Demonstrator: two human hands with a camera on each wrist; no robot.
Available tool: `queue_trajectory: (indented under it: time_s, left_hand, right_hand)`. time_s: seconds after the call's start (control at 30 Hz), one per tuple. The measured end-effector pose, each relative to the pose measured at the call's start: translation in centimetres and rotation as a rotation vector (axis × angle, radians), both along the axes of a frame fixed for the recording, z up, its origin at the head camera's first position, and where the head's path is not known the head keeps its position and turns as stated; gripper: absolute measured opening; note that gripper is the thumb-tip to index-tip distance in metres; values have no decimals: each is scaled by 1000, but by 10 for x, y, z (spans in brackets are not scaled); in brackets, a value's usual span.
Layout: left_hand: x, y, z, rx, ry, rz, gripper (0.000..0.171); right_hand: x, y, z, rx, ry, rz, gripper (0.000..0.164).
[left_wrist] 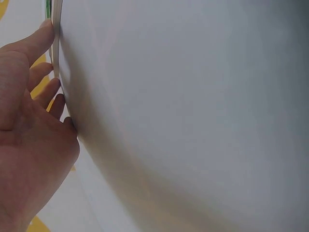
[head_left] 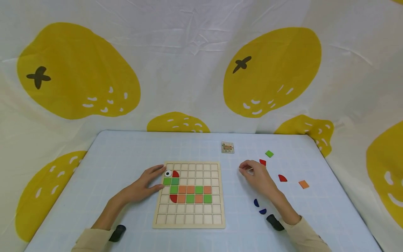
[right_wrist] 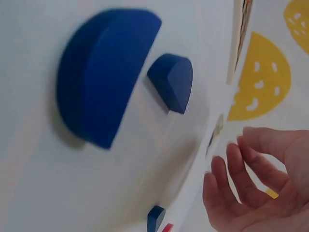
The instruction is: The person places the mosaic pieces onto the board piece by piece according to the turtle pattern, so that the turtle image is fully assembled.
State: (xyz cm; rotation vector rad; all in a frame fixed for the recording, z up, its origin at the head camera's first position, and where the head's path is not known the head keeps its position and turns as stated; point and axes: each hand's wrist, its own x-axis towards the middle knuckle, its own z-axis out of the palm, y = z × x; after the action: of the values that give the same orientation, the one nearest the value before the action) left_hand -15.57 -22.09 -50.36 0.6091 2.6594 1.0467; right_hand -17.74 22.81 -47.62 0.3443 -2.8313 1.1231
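Touching the left edge of a pale wooden grid board (head_left: 189, 209), the left hand (head_left: 143, 185) has relaxed, extended fingers. The board's cells hold green squares (head_left: 199, 189), orange squares (head_left: 190, 189), red quarter-circles (head_left: 173, 198) and a black-and-white eye disc (head_left: 168, 173). Apart from it, the right hand (head_left: 257, 176) bends its fingers loosely; its wrist view shows nothing held, plus three dark-blue pieces (right_wrist: 104, 79), against two in the head view.

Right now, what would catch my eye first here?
Probably the huge yellow shapes on the white cloth behind the table. Next, the wooden grid board beside the left hand, with coloured tiles and an eye piece near its upper left corner. In the right wrist view, a blue half-disc looms large.
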Motion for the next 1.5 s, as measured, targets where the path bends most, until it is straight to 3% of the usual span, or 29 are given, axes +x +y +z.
queue_trajectory:
  time_s: [0.57,0.83,1.23,1.5]
  left_hand:
    - [-1,0,2,2,-7,-4,71]
    - [-1,0,1,7,-16,-8,71]
    - [-2,-1,-2,14,-16,-13,72]
    - [-1,-1,-2,5,-17,-13,71]
  right_hand:
    - [-29,36,6,14,12,-142,17]
    - [-38,51,5,-6,37,-161,22]
    - [-55,75,-1,31,-136,-226,36]
    - [-61,79,-3,79,-166,-213,34]
